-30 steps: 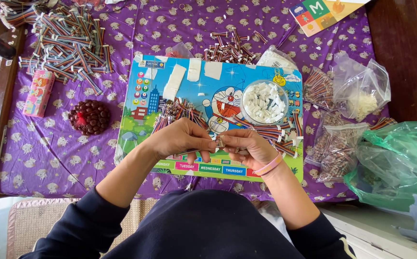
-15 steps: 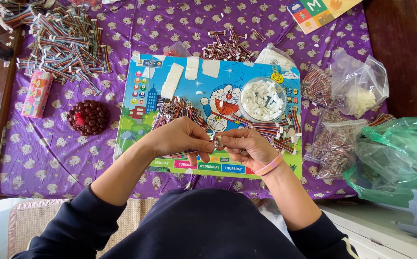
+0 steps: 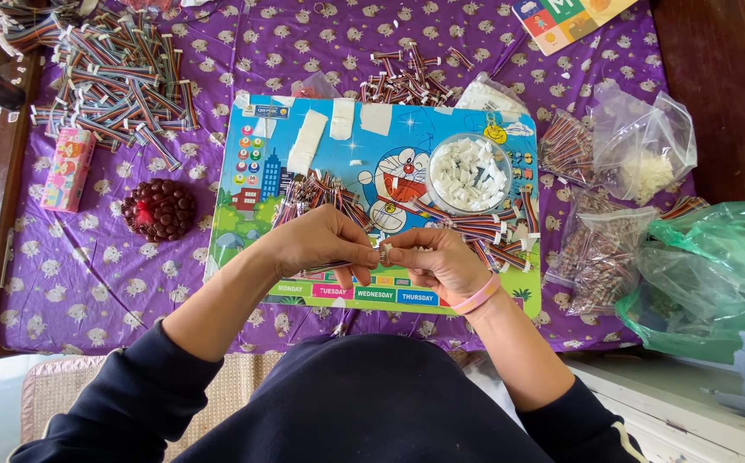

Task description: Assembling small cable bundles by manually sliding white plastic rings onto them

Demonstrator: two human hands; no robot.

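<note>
My left hand (image 3: 321,242) and my right hand (image 3: 434,261) meet over the near edge of a colourful cartoon board (image 3: 261,180). Both pinch the same short multicoloured ribbon cable (image 3: 383,254) at its small connector end, fingertips almost touching. A pink band circles my right wrist. Behind my hands on the board lie a loose bunch of ribbon cables (image 3: 317,190), another bunch of cables (image 3: 484,230), and a round clear dish of small white connectors (image 3: 469,174).
A large heap of ribbon cables (image 3: 120,81) lies at the far left, a smaller heap (image 3: 407,81) beyond the board. A dark red beaded ball (image 3: 158,210) and a pink box (image 3: 68,170) sit left. Clear bags (image 3: 638,154) and a green bag (image 3: 715,274) crowd the right.
My hands stay together at the board's near edge, shifting only slightly while working the cable end between the fingertips. Nothing else has moved.
</note>
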